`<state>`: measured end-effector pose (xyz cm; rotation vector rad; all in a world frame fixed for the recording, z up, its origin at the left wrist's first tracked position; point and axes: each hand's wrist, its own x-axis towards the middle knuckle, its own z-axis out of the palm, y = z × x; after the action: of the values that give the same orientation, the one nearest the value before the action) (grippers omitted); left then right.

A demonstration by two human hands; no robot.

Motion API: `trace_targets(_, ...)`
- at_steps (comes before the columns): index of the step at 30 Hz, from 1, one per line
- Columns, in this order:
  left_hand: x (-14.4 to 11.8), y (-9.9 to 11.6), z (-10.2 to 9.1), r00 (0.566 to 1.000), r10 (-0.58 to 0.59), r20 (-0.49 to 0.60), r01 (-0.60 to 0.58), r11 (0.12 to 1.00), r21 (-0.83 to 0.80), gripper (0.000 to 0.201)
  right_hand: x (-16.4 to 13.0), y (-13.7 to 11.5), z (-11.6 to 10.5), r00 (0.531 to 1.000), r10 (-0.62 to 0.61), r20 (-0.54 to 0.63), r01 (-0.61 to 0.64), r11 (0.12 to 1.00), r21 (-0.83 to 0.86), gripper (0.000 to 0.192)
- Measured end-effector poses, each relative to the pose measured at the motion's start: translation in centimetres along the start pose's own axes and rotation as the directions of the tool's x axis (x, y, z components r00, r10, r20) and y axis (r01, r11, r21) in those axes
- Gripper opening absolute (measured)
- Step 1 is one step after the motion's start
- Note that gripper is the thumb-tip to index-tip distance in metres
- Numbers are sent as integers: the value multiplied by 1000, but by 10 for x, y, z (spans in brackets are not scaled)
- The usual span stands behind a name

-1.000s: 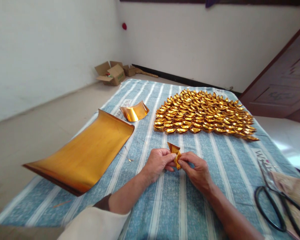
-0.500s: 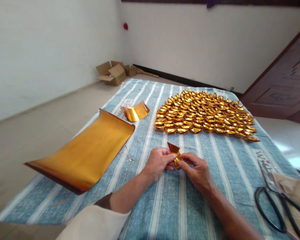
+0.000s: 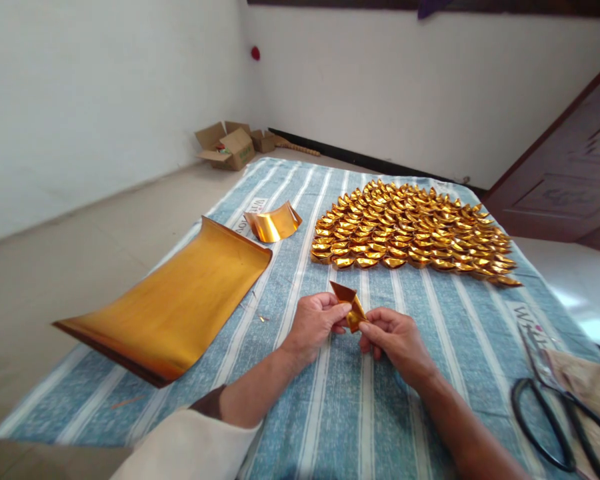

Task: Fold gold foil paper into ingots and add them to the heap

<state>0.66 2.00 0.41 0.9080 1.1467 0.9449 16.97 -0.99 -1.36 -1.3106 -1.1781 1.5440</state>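
Note:
A small piece of folded gold foil paper [image 3: 354, 315] is held above the striped cloth, its upper corner pointing up and left. My left hand [image 3: 316, 321] pinches its left side between thumb and fingers. Against its lower right edge, my right hand [image 3: 394, 339] is closed, thumb and forefinger gripping the paper. Beyond the hands lies a wide cluster of folded gold paper ingots [image 3: 405, 230] in rows. To the left rests a large sheet of gold foil paper [image 3: 180, 300] with curled ends, and behind it a smaller curved gold sheet [image 3: 276, 225].
A blue and white striped cloth [image 3: 290, 400] covers the table. Black-handled scissors [image 3: 543, 420] lie at the right edge beside a beige woven item [image 3: 587, 400]. Tiny gold scraps [image 3: 263, 319] dot the cloth. An open cardboard box [image 3: 227, 148] stands on the floor by the wall.
The right hand has shifted slightly right and down, its grip now at the paper's lower right edge. The folded paper has turned a little, its tip moving left.

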Motion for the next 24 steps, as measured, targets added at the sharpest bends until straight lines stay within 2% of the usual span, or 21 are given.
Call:
trace_targets(6, -1, -1, 3, 1000, -2, -4, 2, 1000, 6, 18, 0, -4, 1, 999, 21, 40, -25, 994, 111, 27)
trace_targets(13, -1, -2, 0, 997, -54, 50, 55, 998, -26, 18, -1, -1, -1, 998, 6, 65, -14, 993, 121, 27)
trace_targets(15, -3, -1, 0, 998, -1, 60, 0, 1000, 10, 16, -1, -1, -2, 998, 3, 64, -11, 993, 121, 28)
trace_targets(17, -5, 2, 0, 991, 102, 84, -109, 991, 84, 13, -1, -2, -3, 999, 3, 46, -8, 994, 105, 29)
trace_targets(19, -7, 4, 1, 965, 232, 124, -252, 950, 182, 10, -1, -4, -5, 1000, -12, 10, 12, 998, 58, 29)
trace_targets(21, -9, 5, 0, 914, 372, 164, -405, 862, 304, 12, 1, -4, -9, 998, -54, -19, 54, 998, -17, 25)
trace_targets(23, -9, 5, -1, 823, 523, 221, -564, 705, 431, 14, 3, -3, -12, 992, -119, -34, 115, 989, -93, 20)
trace_targets(24, -8, 5, -1, 757, 600, 260, -639, 595, 486, 14, 5, -2, -14, 986, -158, -50, 150, 980, -131, 19)
